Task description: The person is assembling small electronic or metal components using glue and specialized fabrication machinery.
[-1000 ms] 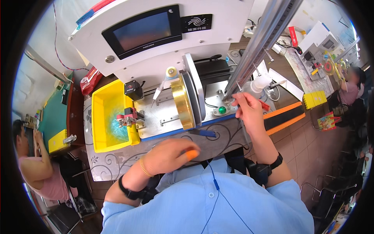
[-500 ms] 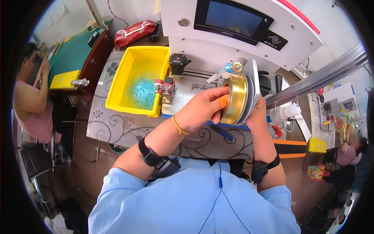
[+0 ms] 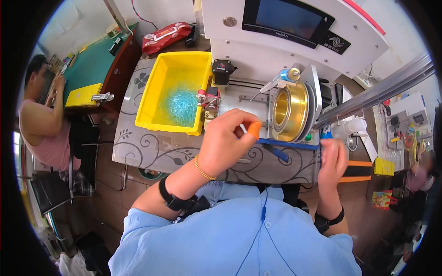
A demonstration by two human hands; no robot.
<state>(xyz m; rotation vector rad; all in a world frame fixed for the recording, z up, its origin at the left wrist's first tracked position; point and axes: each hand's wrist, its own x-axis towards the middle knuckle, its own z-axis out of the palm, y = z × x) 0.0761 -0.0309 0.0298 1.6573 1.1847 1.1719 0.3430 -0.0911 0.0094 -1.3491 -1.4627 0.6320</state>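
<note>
My left hand (image 3: pixel 228 140) is raised in front of the machine, left of a gold-coloured spool (image 3: pixel 299 115). Its thumb and fingers are pinched together around an orange cover (image 3: pixel 253 130) that looks like a finger cot; anything finer in the pinch is too small to see. The spool is mounted upright against a grey disc and plate, and the hand is apart from it. To the spool's lower right, near the table's front edge, my right hand (image 3: pixel 332 161) has its fingers loosely bent, slightly blurred, with nothing visible in them.
A yellow bin (image 3: pixel 149 92) with tangled light-blue strands stands left of the machine's metal bed. A white machine housing with a dark screen (image 3: pixel 283 20) rises behind. A blue-tipped pointed arm (image 3: pixel 271 85) reaches past the spool. Another person (image 3: pixel 43 110) sits at a green-topped desk.
My left hand has drawn back leftward and down from the spool it was touching. My right hand has come away from behind the spool's plate, toward me and right. The view has shifted slightly.
</note>
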